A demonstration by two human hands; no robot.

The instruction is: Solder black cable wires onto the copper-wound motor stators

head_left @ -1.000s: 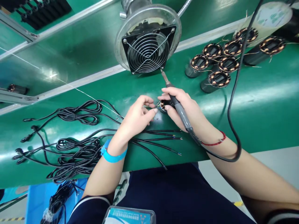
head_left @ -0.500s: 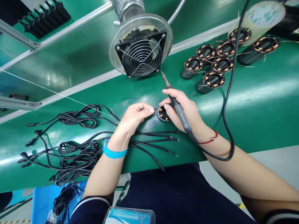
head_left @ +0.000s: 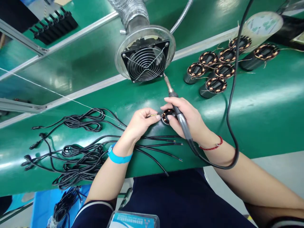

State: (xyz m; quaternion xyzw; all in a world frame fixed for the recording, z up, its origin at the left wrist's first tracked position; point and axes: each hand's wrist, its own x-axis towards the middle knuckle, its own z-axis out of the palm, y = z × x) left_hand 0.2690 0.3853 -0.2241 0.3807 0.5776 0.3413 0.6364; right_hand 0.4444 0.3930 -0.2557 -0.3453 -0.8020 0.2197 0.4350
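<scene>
My left hand [head_left: 139, 122] is closed in a pinch on the stripped end of a thin wire [head_left: 154, 115], held against a small copper-wound coil part [head_left: 167, 115] on the green bench. My right hand [head_left: 190, 118] grips a soldering iron [head_left: 179, 115] like a pen. Its tip [head_left: 166, 80] points up and away toward the fan, while the fingertips of that hand rest on the coil part. The iron's black cord [head_left: 231, 104] loops round my right wrist and rises to the top right.
A fume-extraction fan [head_left: 145, 61] on a ribbed duct hangs just behind my hands. Several more coil parts [head_left: 216, 68] stand to the right. Bundles of black cables [head_left: 80, 148] lie on the left, loose wire ends [head_left: 171, 147] near the front edge. A thin solder wire [head_left: 59, 95] crosses the left.
The hands stayed on the coil part. My left pinch now holds the wire end out toward the coil; the camera view shifted slightly.
</scene>
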